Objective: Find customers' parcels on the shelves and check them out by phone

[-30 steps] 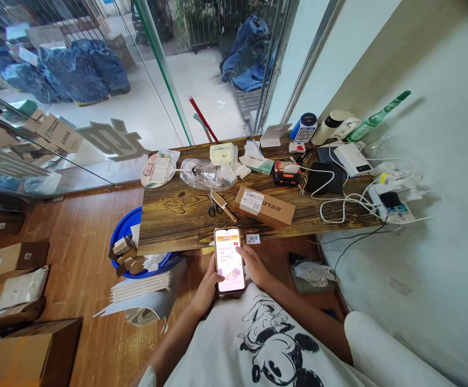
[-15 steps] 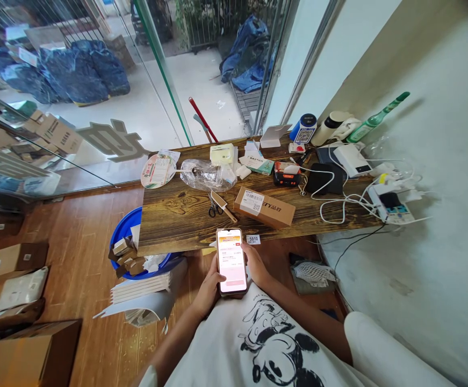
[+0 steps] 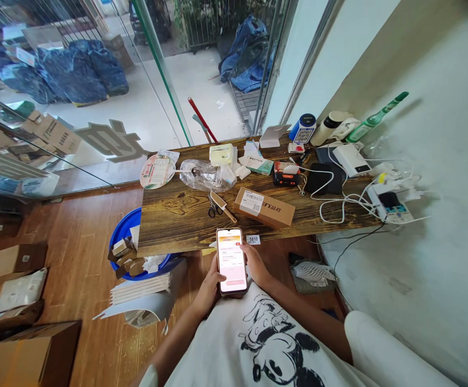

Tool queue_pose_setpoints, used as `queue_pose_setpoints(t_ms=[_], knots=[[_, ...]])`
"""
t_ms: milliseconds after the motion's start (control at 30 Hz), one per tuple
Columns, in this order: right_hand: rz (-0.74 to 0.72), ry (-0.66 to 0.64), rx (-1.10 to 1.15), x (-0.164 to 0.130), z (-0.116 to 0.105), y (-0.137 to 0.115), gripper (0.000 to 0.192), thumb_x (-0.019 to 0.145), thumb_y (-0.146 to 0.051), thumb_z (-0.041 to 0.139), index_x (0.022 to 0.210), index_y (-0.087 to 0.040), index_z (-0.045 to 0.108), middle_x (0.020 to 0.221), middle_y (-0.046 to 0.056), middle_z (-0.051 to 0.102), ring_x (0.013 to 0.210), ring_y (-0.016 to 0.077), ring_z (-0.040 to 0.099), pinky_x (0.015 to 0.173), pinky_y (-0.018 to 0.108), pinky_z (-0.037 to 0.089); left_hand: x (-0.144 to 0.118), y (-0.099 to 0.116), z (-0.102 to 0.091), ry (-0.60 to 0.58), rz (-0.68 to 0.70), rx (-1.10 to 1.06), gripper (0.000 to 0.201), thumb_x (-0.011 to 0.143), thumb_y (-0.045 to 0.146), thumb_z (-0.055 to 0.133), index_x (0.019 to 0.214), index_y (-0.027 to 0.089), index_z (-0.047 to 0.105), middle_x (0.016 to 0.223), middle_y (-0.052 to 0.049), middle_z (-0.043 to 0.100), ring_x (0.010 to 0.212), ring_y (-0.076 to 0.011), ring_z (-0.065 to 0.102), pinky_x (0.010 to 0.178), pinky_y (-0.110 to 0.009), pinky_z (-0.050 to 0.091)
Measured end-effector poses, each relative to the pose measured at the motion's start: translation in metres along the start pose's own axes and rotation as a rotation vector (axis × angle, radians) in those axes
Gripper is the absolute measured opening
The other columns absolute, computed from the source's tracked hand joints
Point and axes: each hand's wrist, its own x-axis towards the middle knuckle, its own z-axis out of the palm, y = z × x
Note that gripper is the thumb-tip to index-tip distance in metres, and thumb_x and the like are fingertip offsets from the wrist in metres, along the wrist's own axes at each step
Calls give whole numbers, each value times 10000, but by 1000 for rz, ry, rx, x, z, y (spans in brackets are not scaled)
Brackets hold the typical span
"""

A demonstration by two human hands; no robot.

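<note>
Head view: a person seated at a wooden tabletop [image 3: 177, 215] holds a phone [image 3: 231, 261] in front of the chest, just below the tabletop's near edge. The left hand [image 3: 208, 290] is wrapped around the phone's lower left side, its thumb lying on the screen's left edge. The right hand [image 3: 256, 264] cups the right side, fingers curled against it, thumb near the upper right of the lit screen.

To work the screen well, it seems best to keep the left hand clamped as the steady support and let one thumb tap lightly, so the phone does not tip.

The phone's long axis runs from 6 to 12 o'clock, top end toward the tabletop, screen facing up. At 12 o'clock from it lie scissors [image 3: 214, 207]; at 1 o'clock, a cardboard box [image 3: 264, 207].
</note>
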Motion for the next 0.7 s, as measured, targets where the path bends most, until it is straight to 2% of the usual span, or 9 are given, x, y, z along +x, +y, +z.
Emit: queue_pose_setpoints(t_ms=[67, 300, 400, 467, 567, 700], knots=[[5, 6, 10, 0, 0, 0, 359, 669, -511, 525, 775, -184, 628, 685, 29, 679, 705, 236, 609, 585, 322, 440, -1, 1, 0, 9, -3, 4, 883, 589, 126, 486, 1427, 294, 265, 1235, -30, 608, 1174, -318, 505, 926, -479, 461], [43, 30, 50, 2, 0, 3, 332, 630, -532, 587, 725, -214, 617, 688, 37, 677, 812, 270, 619, 656, 346, 466, 1, -2, -4, 17, -28, 4, 857, 597, 127, 480, 1413, 295, 279, 1211, -36, 616, 1160, -312, 517, 881, -464, 489], [77, 64, 75, 6, -1, 15, 356, 604, -554, 649, 729, -223, 617, 713, 33, 683, 826, 262, 619, 649, 337, 475, 3, -3, -6, 33, 35, -1, 831, 602, 122, 477, 1402, 271, 308, 1247, -37, 595, 1173, -290, 507, 915, -422, 476], [121, 96, 97, 12, -4, 28, 396, 628, -596, 638, 722, -212, 613, 688, 32, 673, 762, 246, 629, 609, 330, 481, 3, -3, -9, 65, 65, -6, 782, 613, 133, 488, 1373, 262, 356, 1272, -43, 576, 1161, -283, 515, 910, -401, 482], [207, 227, 130, 24, -19, 51, 425, 745, -622, 529, 720, -202, 587, 620, 10, 628, 616, 189, 620, 524, 293, 471, 9, -2, -24, 198, 14, 5, 706, 637, 185, 535, 1318, 300, 390, 1252, -51, 573, 1066, -279, 577, 803, -404, 531], [265, 519, 124, 47, -56, 75, 268, 865, -411, 535, 731, -179, 542, 606, -46, 550, 523, 98, 542, 493, 227, 445, 31, 0, -60, 408, 11, 81, 654, 680, 312, 561, 1301, 337, 357, 1153, -58, 600, 905, -269, 633, 621, -376, 556]])
